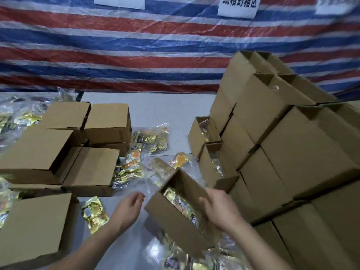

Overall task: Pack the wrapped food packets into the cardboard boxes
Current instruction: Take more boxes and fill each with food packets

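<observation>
An open box [175,217] of packets [181,205] is gripped by the right hand [220,209], tilted so its contents can be seen. Near the table's [155,108] front edge, the left hand [128,209] is held loosely curled and empty.

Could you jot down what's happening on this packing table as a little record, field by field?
right hand: grips the far side of the open box
left hand: hovers beside the box, fingers loosely curled, holding nothing
box contents: gold packets inside
loose packet: lies on the table, left of the hand
right side: tall stack of boxes
left side: more boxes
backdrop: striped tarp
</observation>
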